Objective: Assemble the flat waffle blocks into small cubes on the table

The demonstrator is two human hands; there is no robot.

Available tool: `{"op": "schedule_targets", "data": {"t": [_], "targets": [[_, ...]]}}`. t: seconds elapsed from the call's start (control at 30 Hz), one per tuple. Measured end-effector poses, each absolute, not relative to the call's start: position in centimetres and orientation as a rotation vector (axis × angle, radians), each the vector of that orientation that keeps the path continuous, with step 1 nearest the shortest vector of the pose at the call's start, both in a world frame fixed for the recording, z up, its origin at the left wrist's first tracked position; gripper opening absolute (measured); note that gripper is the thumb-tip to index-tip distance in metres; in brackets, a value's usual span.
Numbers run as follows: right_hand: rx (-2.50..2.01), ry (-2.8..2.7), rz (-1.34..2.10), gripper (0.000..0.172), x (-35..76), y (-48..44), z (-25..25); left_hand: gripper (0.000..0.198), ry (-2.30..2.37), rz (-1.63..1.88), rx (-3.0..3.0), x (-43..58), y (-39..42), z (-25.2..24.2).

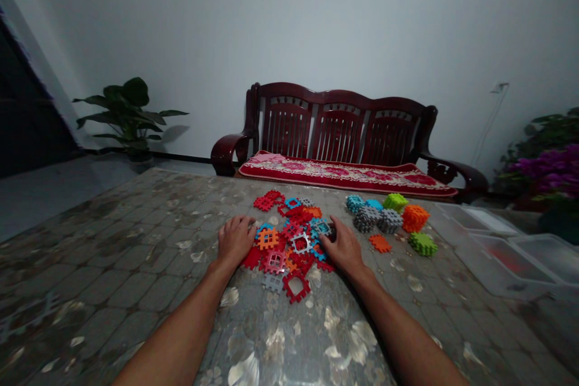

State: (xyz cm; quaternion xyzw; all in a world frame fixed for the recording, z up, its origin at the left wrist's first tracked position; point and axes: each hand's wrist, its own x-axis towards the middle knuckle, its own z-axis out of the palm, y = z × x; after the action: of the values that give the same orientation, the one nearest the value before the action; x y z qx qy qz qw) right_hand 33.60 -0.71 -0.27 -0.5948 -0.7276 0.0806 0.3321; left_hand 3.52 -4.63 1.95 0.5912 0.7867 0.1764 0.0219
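A loose heap of toothed plastic building tiles, mostly red with some blue, orange and grey, lies on the table in front of me. At the heap's left edge my left hand (235, 239) rests palm down with nothing visible in it, next to an orange lattice tile (268, 239). My right hand (346, 247) is at the right edge, thumb and forefinger apart, beside a blue tile (320, 227). Between the hands are a white-grey window tile (300, 243) and a pink-red window tile (275, 262). A red frame tile (286, 291) and a grey tile (273, 281) lie nearest me.
Sorted stacks stand to the right: grey tiles (366, 219), orange tiles (415, 218), green tiles (423, 243) and blue tiles (355, 202). Clear plastic boxes (506, 262) lie farther right. Beyond the patterned table (172, 223) is a wooden bench (339, 120); a potted plant (131, 108) stands left.
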Motion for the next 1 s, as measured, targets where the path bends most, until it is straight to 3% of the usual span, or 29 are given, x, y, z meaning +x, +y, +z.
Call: {"op": "schedule_targets", "data": {"t": [0.27,0.57,1.0], "targets": [[-1.453,-1.796,0.024,0.053,35.2,0.0,1.1,0.04,2.424,0.561,1.856,3.1,-4.4,1.5],[-1.888,-1.463,-0.157,0.063,43.0,2.3,5.6,0.039,2.422,0.583,1.848,2.9,-4.2,1.1],[-1.92,-1.753,-0.241,0.063,46.2,3.1,6.2,0.038,2.424,0.59,1.844,3.0,-4.2,1.4]]}}
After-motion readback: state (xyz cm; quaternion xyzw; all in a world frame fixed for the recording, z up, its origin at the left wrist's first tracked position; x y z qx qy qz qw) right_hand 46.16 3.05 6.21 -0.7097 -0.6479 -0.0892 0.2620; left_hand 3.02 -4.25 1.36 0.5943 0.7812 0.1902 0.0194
